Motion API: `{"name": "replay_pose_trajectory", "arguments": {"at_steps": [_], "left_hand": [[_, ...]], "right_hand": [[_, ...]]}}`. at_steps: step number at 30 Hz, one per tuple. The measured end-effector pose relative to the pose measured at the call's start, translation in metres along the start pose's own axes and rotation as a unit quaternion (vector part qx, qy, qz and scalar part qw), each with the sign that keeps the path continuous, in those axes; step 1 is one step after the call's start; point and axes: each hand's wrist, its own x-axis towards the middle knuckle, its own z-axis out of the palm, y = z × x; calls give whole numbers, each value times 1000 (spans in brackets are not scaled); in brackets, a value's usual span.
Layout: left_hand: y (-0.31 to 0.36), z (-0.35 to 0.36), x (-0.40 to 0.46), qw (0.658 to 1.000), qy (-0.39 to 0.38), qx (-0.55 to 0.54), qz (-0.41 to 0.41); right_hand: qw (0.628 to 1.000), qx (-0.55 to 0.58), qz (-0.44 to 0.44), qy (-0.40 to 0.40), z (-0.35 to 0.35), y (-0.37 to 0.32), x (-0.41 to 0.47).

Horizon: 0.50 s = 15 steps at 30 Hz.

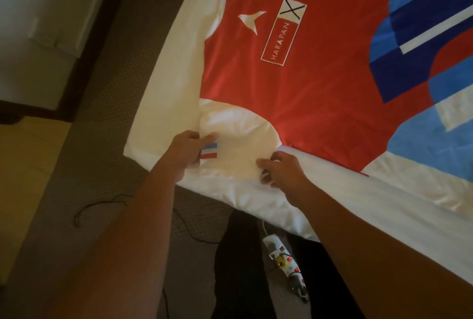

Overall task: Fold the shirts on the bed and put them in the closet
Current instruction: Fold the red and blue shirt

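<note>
— How much of the red shirt [320, 75] can you see?
— Not all; the top and right edges of the picture cut it off, blue pattern included.
— And the hands?
— The left hand [188, 151] has fingertips tucked under the white sleeve [238, 150]. The right hand [281, 169] hides part of the sleeve's hem.
— The power strip [284, 262] on the floor?
— Too blurred; the bed [384, 216] edge covers its cord.

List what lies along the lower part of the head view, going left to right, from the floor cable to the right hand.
Black cable on the carpet → left hand pinching the white sleeve → striped patch on the sleeve → right hand gripping the sleeve's other edge.
</note>
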Motion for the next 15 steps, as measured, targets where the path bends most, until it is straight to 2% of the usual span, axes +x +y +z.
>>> {"name": "replay_pose_trajectory", "arguments": {"at_steps": [3, 8, 11, 13, 15], "left_hand": [[-15, -2, -3, 997, -16, 59, -43], [-27, -14, -2, 996, 36, 20, -79], [-32, -11, -2, 993, 80, 59, -69], [-32, -1, -3, 976, 128, 176, -22], [-25, 19, -14, 914, 214, 341, 50]], "right_hand": [[999, -44, -27, 8, 1, 8, 1], [996, -84, -31, 10, 1, 18, 3], [991, -125, -47, 4, -5, 24, 3], [977, -198, -64, 49, -18, 31, 2], [949, -277, -90, 116, -42, 41, -2]]}}
